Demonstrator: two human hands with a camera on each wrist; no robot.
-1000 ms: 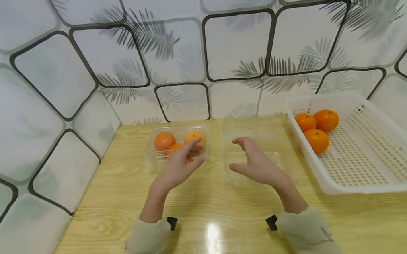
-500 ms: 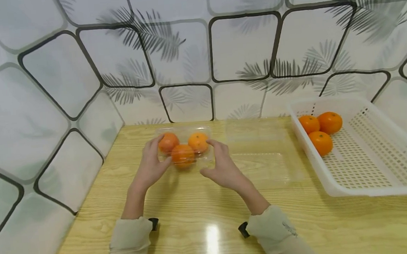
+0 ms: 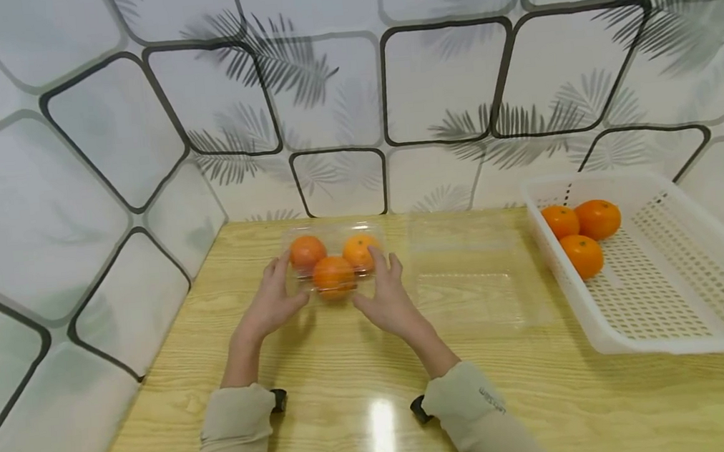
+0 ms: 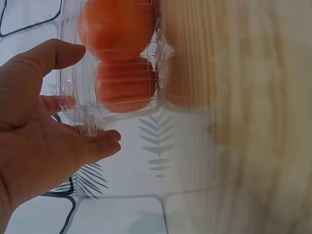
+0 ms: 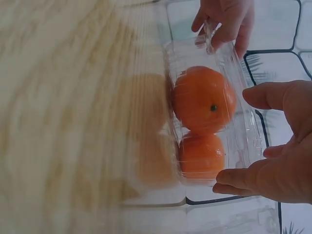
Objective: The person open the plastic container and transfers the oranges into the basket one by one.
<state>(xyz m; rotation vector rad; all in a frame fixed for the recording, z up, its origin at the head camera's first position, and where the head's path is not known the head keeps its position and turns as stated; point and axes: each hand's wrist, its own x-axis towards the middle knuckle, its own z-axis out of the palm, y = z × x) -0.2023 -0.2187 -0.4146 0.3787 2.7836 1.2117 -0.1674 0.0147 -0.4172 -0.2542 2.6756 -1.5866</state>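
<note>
A clear plastic clamshell box [image 3: 335,232] lies on the table with three mandarin oranges [image 3: 333,275] inside. My left hand [image 3: 271,298] holds its left end; in the left wrist view the thumb lies along the front rim and the fingers [image 4: 105,146] bend round the corner. At the right end, my right hand [image 3: 391,299] grips the other corner. In the right wrist view its thumb meets the rim and its fingertips [image 5: 226,187] touch the box's end. Some of the finger contact behind the box is hidden.
Just right of the box, a second clear clamshell [image 3: 466,303] lies unfolded on the table. A white perforated basket [image 3: 658,286] with three more mandarins [image 3: 582,255] stands at the right. The patterned wall [image 3: 340,127] borders the table at the back and left.
My right hand has moved left from over the unfolded clamshell to the filled box. My left hand has shifted off the mandarins to the box's left end. Both now hold its corners.
</note>
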